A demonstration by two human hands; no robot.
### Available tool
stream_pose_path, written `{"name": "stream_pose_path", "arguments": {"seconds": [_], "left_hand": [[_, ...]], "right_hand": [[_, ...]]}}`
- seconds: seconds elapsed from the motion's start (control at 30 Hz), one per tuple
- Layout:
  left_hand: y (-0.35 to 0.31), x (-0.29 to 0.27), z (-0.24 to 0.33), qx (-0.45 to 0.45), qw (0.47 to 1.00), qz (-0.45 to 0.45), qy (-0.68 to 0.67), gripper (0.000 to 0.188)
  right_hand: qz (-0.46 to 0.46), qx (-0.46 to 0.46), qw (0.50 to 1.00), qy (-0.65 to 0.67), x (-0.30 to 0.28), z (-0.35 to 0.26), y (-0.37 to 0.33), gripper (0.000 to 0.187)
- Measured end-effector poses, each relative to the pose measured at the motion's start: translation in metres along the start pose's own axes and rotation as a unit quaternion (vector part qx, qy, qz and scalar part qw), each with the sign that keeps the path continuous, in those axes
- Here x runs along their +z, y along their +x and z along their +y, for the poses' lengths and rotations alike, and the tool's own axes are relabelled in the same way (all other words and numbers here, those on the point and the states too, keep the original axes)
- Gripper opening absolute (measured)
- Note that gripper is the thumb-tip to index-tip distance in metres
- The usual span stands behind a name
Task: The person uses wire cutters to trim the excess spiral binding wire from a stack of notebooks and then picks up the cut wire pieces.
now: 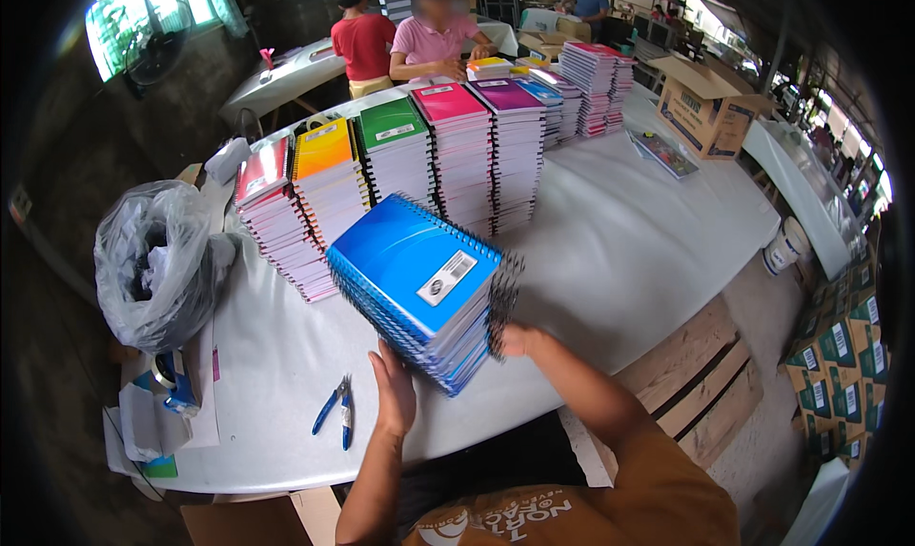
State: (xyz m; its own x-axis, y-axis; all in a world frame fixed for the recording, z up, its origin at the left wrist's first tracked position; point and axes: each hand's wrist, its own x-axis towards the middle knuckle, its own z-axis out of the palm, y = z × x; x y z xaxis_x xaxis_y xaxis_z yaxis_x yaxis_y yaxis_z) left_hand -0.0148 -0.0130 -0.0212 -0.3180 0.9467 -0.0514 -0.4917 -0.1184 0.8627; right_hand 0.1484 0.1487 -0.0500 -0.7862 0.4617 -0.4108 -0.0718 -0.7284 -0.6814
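Note:
A stack of blue spiral-bound notebooks (405, 260) is tilted between my two hands over the near part of the table. My left hand (394, 394) presses against its near left side, with the fingers partly hidden by the stack. My right hand (518, 340) grips the right side by the black coils, its fingers partly hidden. Just behind stand tall stacks of spiral notebooks with red (263, 171), yellow (322, 148), green (391, 123), pink (446, 104) and purple (505, 95) covers. Blue-handled pliers (334, 413) lie on the table left of my left hand.
A clear plastic bag (157, 270) of scraps sits at the table's left edge, above a tape dispenser (176, 384). More notebook stacks (591, 79) and an open cardboard box (705, 103) stand far right. A person in pink (437, 36) works across the table. Wooden pallets (681, 374) lie at right.

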Motion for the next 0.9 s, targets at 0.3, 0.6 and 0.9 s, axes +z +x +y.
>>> {"name": "stream_pose_path", "arguments": {"seconds": [0.3,0.6,0.9], "left_hand": [[0.061,-0.046,-0.008,-0.185,0.981,-0.037,-0.033,0.059],[0.053,-0.036,0.009,-0.122,0.991,-0.061,-0.007,0.049],[0.076,0.004,0.066,-0.023,0.989,-0.133,-0.065,0.059]], "right_hand": [[0.202,-0.318,0.925,0.050,0.116,0.062,-0.045,0.074],[0.261,-0.407,0.859,-0.170,0.113,0.061,-0.041,0.081],[0.264,-0.543,0.751,-0.269,0.114,-0.011,-0.026,0.082]]}}
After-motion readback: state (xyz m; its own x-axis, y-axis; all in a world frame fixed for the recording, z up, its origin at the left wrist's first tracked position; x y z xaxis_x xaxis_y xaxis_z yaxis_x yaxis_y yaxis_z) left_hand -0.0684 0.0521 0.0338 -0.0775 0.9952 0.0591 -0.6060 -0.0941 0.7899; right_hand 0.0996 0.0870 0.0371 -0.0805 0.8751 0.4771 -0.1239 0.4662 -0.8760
